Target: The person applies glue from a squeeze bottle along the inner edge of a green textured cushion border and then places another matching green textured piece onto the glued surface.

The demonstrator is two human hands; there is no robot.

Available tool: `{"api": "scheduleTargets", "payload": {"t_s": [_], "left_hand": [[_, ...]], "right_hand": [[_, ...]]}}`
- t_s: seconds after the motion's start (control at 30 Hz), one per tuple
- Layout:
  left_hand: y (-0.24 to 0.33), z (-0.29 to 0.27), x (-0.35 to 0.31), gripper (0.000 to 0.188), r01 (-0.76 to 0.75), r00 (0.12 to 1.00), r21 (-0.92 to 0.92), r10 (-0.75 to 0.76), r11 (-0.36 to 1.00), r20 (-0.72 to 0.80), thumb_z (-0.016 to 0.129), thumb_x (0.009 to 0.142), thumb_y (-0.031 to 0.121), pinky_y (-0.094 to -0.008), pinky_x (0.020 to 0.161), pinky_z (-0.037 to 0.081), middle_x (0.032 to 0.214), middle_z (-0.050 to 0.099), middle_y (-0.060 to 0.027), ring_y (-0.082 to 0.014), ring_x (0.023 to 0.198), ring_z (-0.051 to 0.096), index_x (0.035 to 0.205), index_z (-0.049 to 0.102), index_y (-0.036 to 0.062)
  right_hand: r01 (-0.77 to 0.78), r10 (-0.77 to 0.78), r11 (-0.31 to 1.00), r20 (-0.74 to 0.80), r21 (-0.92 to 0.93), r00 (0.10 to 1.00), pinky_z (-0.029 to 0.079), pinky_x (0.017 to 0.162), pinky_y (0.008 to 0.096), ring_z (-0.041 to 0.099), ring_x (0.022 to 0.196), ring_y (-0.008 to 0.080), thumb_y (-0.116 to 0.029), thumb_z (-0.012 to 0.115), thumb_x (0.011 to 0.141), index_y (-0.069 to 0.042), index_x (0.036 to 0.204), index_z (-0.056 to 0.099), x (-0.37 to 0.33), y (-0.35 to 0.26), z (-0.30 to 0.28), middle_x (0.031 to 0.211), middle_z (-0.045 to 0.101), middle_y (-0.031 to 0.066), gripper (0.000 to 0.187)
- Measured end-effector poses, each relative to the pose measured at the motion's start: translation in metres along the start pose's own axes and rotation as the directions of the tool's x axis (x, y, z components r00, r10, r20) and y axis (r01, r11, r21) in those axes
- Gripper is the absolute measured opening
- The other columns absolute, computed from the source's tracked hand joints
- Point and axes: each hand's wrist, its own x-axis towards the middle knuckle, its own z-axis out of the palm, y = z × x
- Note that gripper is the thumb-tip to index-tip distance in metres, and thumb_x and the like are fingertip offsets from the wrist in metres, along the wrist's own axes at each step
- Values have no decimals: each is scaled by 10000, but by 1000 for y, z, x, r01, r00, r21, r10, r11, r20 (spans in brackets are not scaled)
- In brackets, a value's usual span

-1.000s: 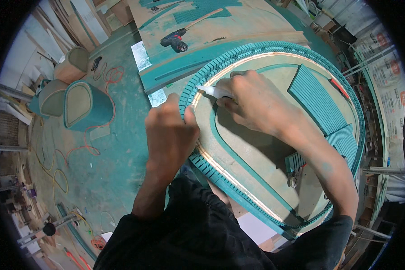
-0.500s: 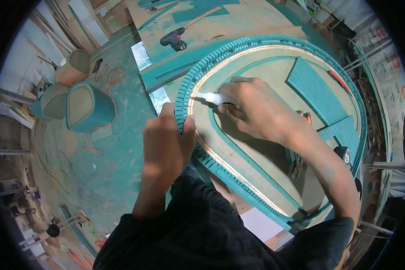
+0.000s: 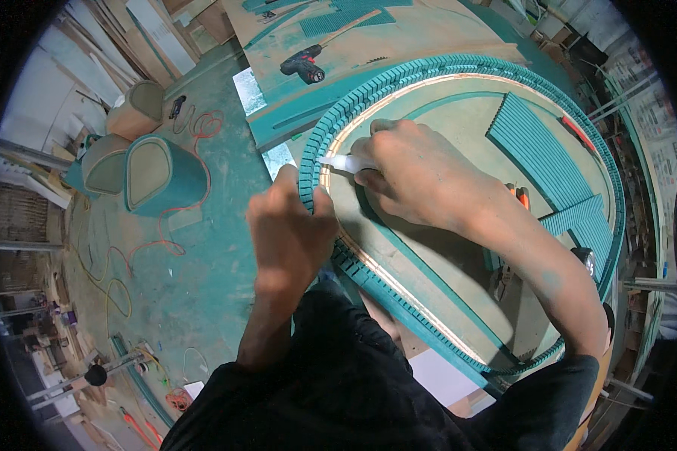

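A large rounded panel (image 3: 421, 259) lies in front of me, edged by a pale layered wooden rim (image 3: 399, 267). Around that rim runs a green slotted strip (image 3: 357, 101). My left hand (image 3: 289, 233) pinches the strip and rim at the left bend, thumb on the inner side and fingers outside. In my right hand (image 3: 421, 169) is a small white squeeze bottle (image 3: 344, 163), its body mostly hidden by my fingers. The bottle's narrow nozzle points left and meets the rim's top edge, just above my left thumb.
Ribbed green pieces (image 3: 538, 154), a red-handled tool (image 3: 577, 135), pliers (image 3: 502, 282) and a lamp (image 3: 584, 260) rest inside the rim. A cordless drill (image 3: 305, 66) lies on the far bench. On the left floor stand green drum-like forms (image 3: 165, 177) and an orange cord (image 3: 207, 169).
The whole view has shifted slightly. My right hand has moved a little closer to the rim with the bottle, its nozzle now over the strip's inner edge. My left hand keeps its grip.
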Motion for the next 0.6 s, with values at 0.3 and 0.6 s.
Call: {"api": "scheduleTargets", "payload": {"t_s": [0.3, 0.6], "left_hand": [[-12, 6, -4, 159, -194, 974, 124, 206, 973, -94, 716, 826, 91, -541, 665, 487, 750, 658, -239, -469, 676, 627, 891, 602, 1], [-18, 17, -13, 266, -305, 912, 245, 357, 920, -204, 738, 854, 132, -500, 739, 496, 881, 655, -195, -414, 802, 623, 1059, 649, -13]], "right_hand": [[44, -46, 999, -78, -24, 996, 613, 819, 468, 748, 898, 440, -57, 702, 873, 77, 929, 747, -14, 5, 4, 922, 745, 269, 152], [131, -137, 990, -177, -45, 975, 614, 819, 473, 745, 883, 451, -31, 690, 833, 82, 894, 748, -20, 7, 13, 901, 744, 272, 141]]}}
